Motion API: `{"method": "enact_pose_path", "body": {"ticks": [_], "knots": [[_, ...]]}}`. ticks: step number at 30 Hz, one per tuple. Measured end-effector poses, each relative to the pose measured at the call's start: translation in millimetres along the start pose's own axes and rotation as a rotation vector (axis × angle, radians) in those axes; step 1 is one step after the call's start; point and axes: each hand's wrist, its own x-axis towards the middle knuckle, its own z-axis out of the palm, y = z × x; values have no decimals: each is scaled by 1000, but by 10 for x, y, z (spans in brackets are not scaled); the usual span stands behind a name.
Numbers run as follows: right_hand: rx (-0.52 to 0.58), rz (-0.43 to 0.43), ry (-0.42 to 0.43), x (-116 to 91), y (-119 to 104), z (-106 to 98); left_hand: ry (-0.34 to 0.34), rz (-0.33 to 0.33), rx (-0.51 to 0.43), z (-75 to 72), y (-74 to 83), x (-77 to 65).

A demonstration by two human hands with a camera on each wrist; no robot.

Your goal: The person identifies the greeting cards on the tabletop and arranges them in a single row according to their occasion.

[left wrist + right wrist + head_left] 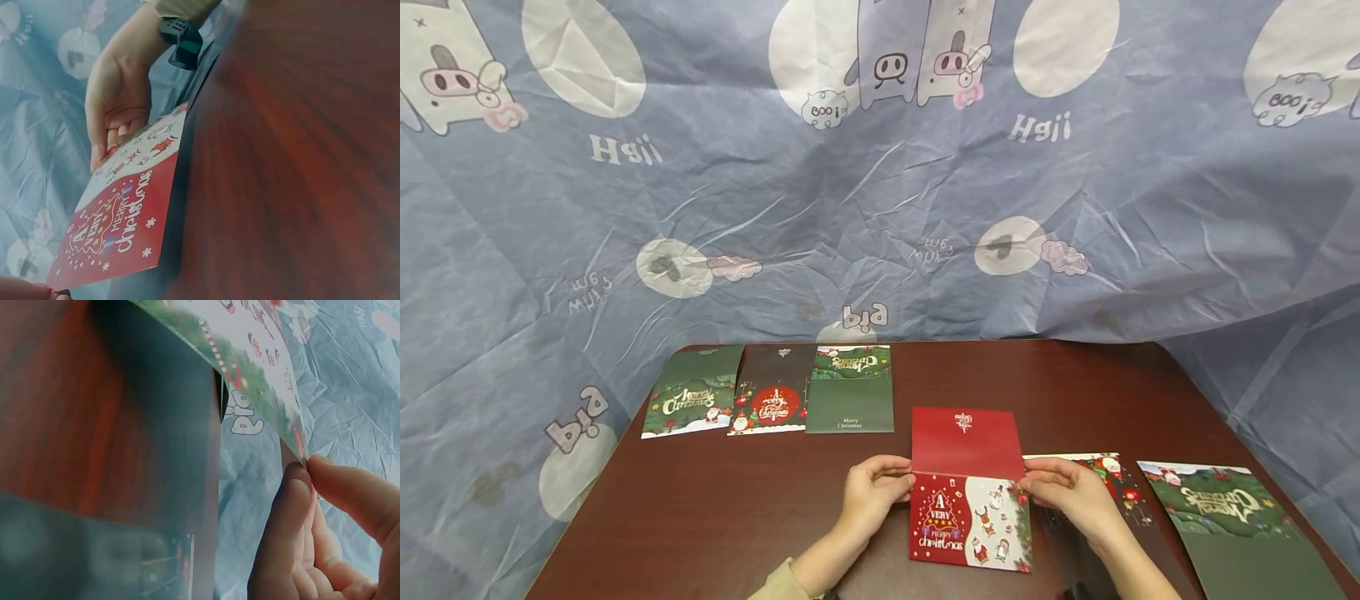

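Observation:
A Christmas card (955, 446), unfolded with a plain red panel above a printed red-and-white panel, is held between both hands near its fold. My left hand (872, 492) pinches its left edge, and my right hand (1071, 496) pinches the right edge. The right wrist view shows the right thumb (350, 490) and forefinger on a corner of the printed panel. From the left wrist, the printed panel (147, 206) appears tilted above the tabletop, with only the left fingertips (31, 289) showing at the lower corner.
On the brown table (730, 508), a green card (696, 400), a black card (772, 392) and another green card (850, 400) lie in a row at the back left. A dark card (1135, 500) lies partly under my right arm, beside a green card (1247, 533). A blue patterned cloth (850, 200) hangs behind.

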Motion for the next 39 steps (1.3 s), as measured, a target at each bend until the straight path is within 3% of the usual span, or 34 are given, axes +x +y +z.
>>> {"method": "enact_pose_path", "body": {"ticks": [6, 16, 25, 32, 39], "knots": [[-54, -34, 8, 62, -73, -35, 32, -72, 67, 40, 82, 110], [-99, -76, -9, 242, -200, -70, 48, -10, 195, 109, 496, 250], [-58, -84, -2, 445, -285, -5, 89, -23, 185, 87, 499, 447], [-56, -66, 8, 563, -323, 32, 128, -53, 131, 34, 183, 689], [-35, -45, 28, 678, -347, 81, 195, -76, 95, 25, 67, 813]]}}
